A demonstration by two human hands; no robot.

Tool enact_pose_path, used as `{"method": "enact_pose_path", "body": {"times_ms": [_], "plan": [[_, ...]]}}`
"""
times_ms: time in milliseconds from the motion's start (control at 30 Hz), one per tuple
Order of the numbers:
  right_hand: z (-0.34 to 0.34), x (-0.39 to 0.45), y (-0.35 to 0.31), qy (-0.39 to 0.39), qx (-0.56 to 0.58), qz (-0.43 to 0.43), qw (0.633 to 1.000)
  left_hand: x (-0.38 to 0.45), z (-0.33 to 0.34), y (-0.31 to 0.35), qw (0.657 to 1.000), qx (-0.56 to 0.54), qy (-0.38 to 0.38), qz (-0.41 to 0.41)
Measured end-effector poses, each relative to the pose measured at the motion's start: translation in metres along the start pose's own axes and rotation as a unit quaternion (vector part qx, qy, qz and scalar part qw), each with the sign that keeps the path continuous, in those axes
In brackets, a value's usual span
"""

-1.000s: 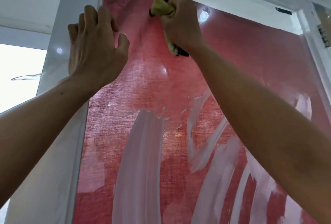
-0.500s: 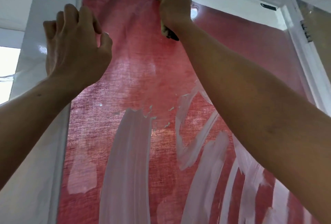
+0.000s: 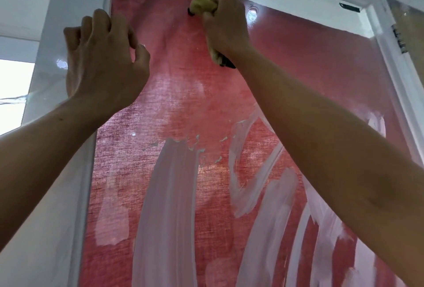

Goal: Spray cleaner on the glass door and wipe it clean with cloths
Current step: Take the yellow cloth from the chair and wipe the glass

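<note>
Right hand (image 3: 226, 23) gripping a bunched yellow cloth (image 3: 203, 3) and pressing it against the top of the glass door (image 3: 298, 62), just under the white frame (image 3: 75, 23). Left hand (image 3: 103, 57) at the frame's left upright, fingers loosely curled, holding nothing. Red fabric (image 3: 183, 103) behind the glass; white smears (image 3: 169, 195) across the lower pane.

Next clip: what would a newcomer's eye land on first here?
The red curtain behind the glass door fills the view, with broad white streaks smeared across the lower half. Near the top edge, the right hand grips a yellow cloth against the glass. The left hand is raised at the white frame on the left, fingers curled, holding nothing that I can see.
</note>
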State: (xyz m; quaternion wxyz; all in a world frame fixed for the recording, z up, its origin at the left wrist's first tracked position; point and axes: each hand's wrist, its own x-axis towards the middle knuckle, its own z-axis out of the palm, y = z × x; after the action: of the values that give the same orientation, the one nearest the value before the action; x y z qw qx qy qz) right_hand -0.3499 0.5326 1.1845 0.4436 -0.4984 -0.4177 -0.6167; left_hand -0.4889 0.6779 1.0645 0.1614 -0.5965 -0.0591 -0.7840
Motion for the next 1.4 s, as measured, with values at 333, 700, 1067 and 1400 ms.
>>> {"method": "enact_pose_path", "body": {"times_ms": [333, 700, 1067, 1400], "plan": [[0.035, -0.049, -0.049, -0.035, 0.102, -0.134, 0.985, 0.002, 0.001, -0.003, 0.998, -0.034, 0.032, -0.031], [0.027, -0.035, -0.028, 0.023, -0.012, -0.02, 0.999, 0.0, -0.008, 0.002, 0.996, -0.048, 0.025, -0.067], [0.036, -0.086, -0.05, -0.06, 0.087, -0.21, 0.972, 0.002, -0.006, -0.001, 0.993, -0.05, 0.042, -0.1], [0.04, -0.01, -0.044, 0.06, -0.024, 0.018, 0.998, 0.001, -0.005, -0.001, 0.993, -0.054, 0.035, -0.098]]}}
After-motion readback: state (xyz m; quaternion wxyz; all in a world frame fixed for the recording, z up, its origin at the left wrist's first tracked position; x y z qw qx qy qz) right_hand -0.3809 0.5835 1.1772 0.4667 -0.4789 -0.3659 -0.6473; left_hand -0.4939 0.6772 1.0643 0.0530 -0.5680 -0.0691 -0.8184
